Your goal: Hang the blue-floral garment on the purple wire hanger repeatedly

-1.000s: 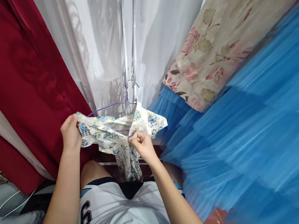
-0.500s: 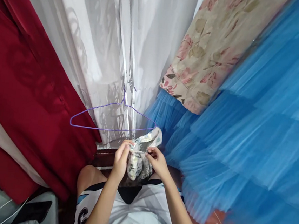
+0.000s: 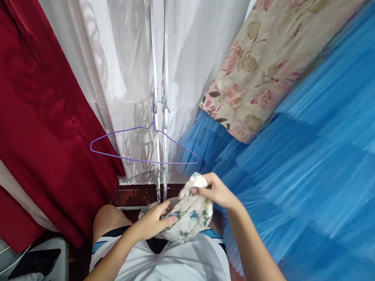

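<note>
A small white cloth garment with a blue-green floral print [image 3: 191, 216] is bunched over my lap; its exact kind does not show. My left hand [image 3: 157, 219] grips its lower left side, thumb lying on top. Higher up, my right hand [image 3: 214, 191] pinches the upper edge between thumb and fingers. Just beyond both hands, a purple wire hanger [image 3: 144, 159] hangs bare from a white metal stand [image 3: 161, 85]. Part of the cloth behind my left hand is hidden.
Red curtain fabric [image 3: 45, 100] hangs at left, with white curtains [image 3: 109, 62] behind the stand. To the right are a floral cloth [image 3: 247, 75] and a blue tiered tulle skirt [image 3: 320, 171]. A dark phone-like device [image 3: 34, 265] lies on a grey seat [image 3: 63, 261] at lower left.
The garment has been turned and spread closer to my body. My right hand has risen to its upper edge, and my left hand has moved lower. The hanger has swung slightly.
</note>
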`<state>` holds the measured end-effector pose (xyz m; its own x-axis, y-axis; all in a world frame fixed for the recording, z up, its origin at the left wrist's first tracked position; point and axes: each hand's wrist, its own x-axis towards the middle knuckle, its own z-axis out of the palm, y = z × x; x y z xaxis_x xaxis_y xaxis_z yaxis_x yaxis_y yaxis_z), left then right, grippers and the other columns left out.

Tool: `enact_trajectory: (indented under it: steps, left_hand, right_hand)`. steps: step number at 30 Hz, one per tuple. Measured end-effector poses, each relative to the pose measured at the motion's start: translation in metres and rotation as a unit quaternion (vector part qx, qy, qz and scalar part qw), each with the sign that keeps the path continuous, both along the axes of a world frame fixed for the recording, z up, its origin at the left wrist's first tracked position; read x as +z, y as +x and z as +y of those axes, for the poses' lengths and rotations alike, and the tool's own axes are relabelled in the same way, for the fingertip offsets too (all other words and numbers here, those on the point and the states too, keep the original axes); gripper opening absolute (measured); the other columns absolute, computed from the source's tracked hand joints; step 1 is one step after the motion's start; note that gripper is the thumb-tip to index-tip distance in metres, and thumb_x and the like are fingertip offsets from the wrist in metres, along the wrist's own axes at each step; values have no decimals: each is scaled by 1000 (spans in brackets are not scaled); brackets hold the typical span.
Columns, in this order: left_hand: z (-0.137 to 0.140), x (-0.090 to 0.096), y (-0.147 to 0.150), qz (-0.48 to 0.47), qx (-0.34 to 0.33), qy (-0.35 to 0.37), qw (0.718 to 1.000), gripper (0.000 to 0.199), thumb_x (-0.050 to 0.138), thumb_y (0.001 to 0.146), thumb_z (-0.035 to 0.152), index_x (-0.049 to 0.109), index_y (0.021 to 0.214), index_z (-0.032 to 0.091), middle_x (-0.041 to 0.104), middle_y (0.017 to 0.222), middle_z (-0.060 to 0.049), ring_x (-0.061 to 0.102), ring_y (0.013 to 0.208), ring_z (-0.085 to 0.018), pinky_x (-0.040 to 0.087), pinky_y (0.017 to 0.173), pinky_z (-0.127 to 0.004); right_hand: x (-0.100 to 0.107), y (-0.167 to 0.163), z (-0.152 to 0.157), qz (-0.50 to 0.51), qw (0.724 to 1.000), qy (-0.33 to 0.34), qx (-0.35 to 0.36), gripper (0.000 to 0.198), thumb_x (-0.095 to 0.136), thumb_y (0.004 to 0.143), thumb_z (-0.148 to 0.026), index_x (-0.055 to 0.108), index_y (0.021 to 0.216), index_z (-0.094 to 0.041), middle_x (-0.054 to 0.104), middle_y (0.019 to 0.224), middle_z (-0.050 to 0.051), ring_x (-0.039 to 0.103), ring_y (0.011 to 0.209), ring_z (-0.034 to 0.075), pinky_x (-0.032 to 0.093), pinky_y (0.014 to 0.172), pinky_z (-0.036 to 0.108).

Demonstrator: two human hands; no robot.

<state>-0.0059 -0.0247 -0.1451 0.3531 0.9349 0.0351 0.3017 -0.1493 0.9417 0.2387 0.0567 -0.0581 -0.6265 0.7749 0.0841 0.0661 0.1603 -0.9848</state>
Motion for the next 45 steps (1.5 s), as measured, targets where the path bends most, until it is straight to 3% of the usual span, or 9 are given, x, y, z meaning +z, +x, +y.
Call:
enact_trajectory:
  steps: [6, 12, 18, 23, 27, 32, 34, 39, 45]
  left_hand:
    - [-1, 20, -32, 41, 109, 52, 992, 30, 61, 84, 46, 61, 82, 16, 58, 72, -1, 52, 70, -16, 42, 62, -23]
    - [-4, 70, -76, -34, 178, 126, 975, 28, 63, 84, 44, 56, 77, 18, 51, 67, 2, 47, 61, -12, 37, 56, -21]
    - [16, 85, -181, 269, 221, 267, 899, 27, 66, 79, 47, 67, 72, 21, 62, 76, -4, 55, 75, -20, 43, 75, -31]
    - [50, 106, -232, 437, 235, 258, 829, 21, 56, 84, 42, 66, 90, 25, 66, 85, -5, 57, 83, -27, 39, 68, -31]
    - [84, 136, -223, 430, 309, 292, 796, 19, 50, 85, 30, 59, 100, 23, 66, 105, -7, 56, 93, -28, 40, 73, -33]
    - [115, 150, -189, 195, 259, 294, 899, 31, 48, 83, 23, 51, 113, 20, 64, 115, -8, 60, 82, -18, 44, 77, -30]
    - [118, 145, -178, 142, 265, 298, 906, 37, 50, 81, 21, 49, 118, 20, 61, 123, -8, 57, 70, -13, 44, 72, -26]
    - [105, 136, -164, 149, 326, 345, 867, 26, 56, 85, 32, 57, 107, 18, 65, 100, -4, 48, 60, -11, 41, 65, -24]
    - [103, 153, -146, 219, 350, 436, 800, 21, 64, 82, 36, 62, 95, 19, 63, 92, -3, 58, 84, -18, 43, 76, -26]
  right_hand:
    - [27, 26, 95, 107, 981, 17, -162, 20, 81, 58, -30, 71, 61, -13, 66, 55, 2, 56, 46, 14, 42, 47, 23]
    - [46, -53, 121, 102, 993, -58, -15, 33, 83, 62, -36, 73, 83, -12, 73, 73, 4, 64, 60, 15, 50, 57, 24]
    - [59, -58, 104, 110, 992, -62, 16, 49, 82, 63, -28, 72, 109, -15, 76, 89, 4, 68, 72, 16, 52, 64, 23]
    - [72, -53, 100, 67, 997, -33, 24, 43, 82, 60, -25, 76, 102, -14, 77, 93, 7, 69, 74, 17, 51, 63, 23]
    - [73, -56, 101, 72, 997, -25, 0, 37, 82, 61, -25, 76, 95, -13, 75, 78, 4, 66, 62, 15, 49, 55, 22]
    - [63, -46, 94, 71, 995, -70, 17, 59, 84, 59, -22, 70, 116, -16, 75, 97, 7, 70, 75, 18, 54, 65, 25]
    - [47, -37, 87, 68, 996, -58, -22, 67, 86, 56, -19, 68, 120, -19, 74, 106, 7, 70, 84, 20, 55, 71, 27]
    - [10, -9, 71, 78, 988, -45, -122, 39, 80, 69, -48, 75, 88, -14, 74, 79, 7, 65, 63, 18, 51, 59, 27]
    - [58, -18, 64, 185, 966, -2, -179, 41, 76, 72, -54, 74, 88, -16, 70, 69, 5, 61, 56, 18, 50, 53, 26]
